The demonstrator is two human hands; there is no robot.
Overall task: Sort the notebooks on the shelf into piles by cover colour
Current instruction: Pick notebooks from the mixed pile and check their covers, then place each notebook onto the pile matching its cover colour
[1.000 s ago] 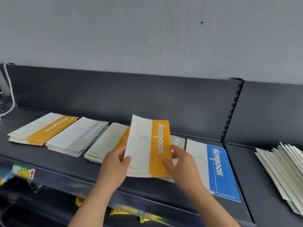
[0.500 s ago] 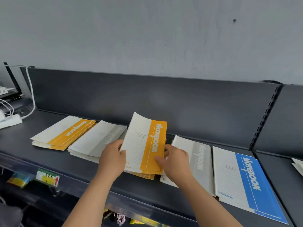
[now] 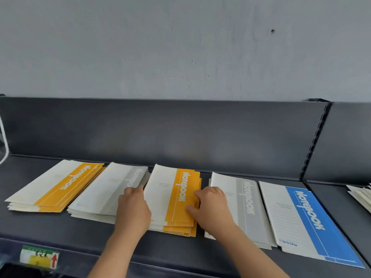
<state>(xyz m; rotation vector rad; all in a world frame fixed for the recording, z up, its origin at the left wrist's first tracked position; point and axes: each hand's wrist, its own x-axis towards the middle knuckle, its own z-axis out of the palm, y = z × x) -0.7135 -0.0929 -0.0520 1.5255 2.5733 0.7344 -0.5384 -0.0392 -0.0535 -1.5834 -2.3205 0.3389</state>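
Left hand (image 3: 133,209) at middle orange pile (image 3: 170,197) edge, grip unclear; right hand (image 3: 212,209) pinches other edge. We guess thin, floppy, slidy; hold edges.

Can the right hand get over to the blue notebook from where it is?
Probably yes. The right hand is at the orange pile, and only the flat grey pile lies between it and the blue notebook. Nothing stands up in the way.
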